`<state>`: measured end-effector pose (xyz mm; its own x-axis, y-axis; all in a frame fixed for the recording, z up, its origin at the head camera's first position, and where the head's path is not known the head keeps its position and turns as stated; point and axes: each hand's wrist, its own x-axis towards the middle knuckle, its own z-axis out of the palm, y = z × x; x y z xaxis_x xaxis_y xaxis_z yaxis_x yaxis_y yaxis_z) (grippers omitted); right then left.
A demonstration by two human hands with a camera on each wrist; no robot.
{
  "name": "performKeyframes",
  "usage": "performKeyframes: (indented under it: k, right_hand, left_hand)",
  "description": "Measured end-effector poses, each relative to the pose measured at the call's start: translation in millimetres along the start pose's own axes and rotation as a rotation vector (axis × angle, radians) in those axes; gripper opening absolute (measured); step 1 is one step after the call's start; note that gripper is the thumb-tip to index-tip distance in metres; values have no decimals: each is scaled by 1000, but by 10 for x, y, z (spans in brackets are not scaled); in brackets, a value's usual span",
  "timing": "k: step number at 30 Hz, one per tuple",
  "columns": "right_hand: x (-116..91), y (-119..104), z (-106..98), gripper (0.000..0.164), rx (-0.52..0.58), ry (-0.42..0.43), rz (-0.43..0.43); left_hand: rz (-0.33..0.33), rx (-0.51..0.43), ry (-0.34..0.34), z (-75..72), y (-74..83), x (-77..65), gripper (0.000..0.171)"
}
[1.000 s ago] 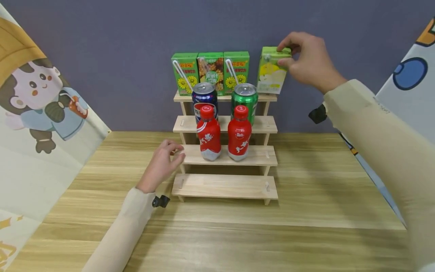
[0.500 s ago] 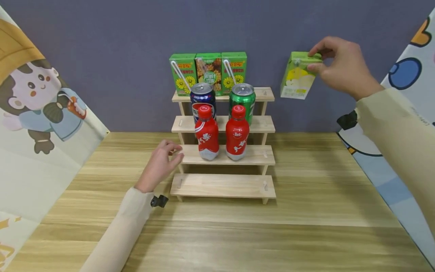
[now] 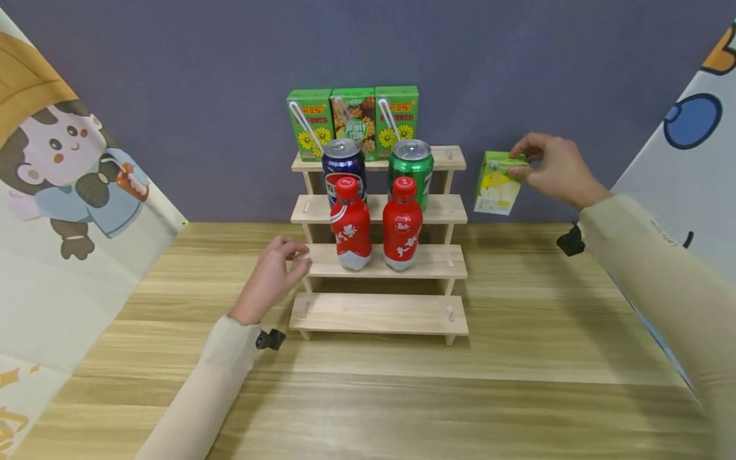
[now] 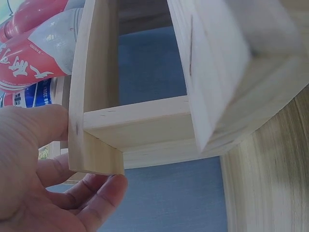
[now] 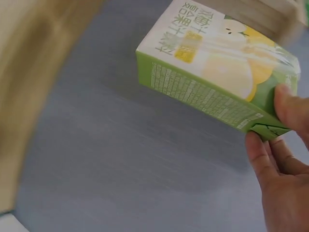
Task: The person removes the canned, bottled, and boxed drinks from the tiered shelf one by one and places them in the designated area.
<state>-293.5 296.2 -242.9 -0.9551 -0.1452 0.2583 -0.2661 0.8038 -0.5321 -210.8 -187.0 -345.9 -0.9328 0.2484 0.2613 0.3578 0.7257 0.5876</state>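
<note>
My right hand (image 3: 554,167) pinches a green-and-white juice box (image 3: 498,185) by its top end, to the right of the wooden tiered rack (image 3: 379,314). In the right wrist view, thumb and fingers grip one end of the juice box (image 5: 212,63), which has yellow fruit printed on it. My left hand (image 3: 273,276) holds the left end of a middle step of the rack. In the left wrist view, its thumb lies on one face of the board (image 4: 96,150), with fingers curled at the other side. Two red bottles (image 3: 352,233) stand on that same step.
Behind the bottles stand a blue can (image 3: 344,165) and a green can (image 3: 411,167). Several green drink cartons (image 3: 397,121) line the top step against the dark wall (image 3: 230,128). Printed panels (image 3: 75,179) flank the wooden table (image 3: 402,409).
The juice box has left the right end of the top step. My right hand has carried it rightward, then downward beside the rack. The left hand has stayed at the step.
</note>
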Motion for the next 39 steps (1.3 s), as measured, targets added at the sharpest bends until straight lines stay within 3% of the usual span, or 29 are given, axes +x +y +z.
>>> performKeyframes:
  k: [8, 14, 32, 39]
  right_hand:
    - [9, 219, 471, 25, 3, -52, -9]
    - [29, 302, 710, 22, 30, -63, -16]
    - [59, 413, 1101, 25, 102, -102, 24]
    - [58, 451, 1174, 23, 111, -57, 6]
  left_hand:
    - [10, 9, 13, 10, -13, 3, 29]
    - [20, 13, 21, 17, -21, 8, 28]
    - [17, 6, 24, 28, -27, 4, 29]
    - [25, 8, 36, 30, -30, 0, 29]
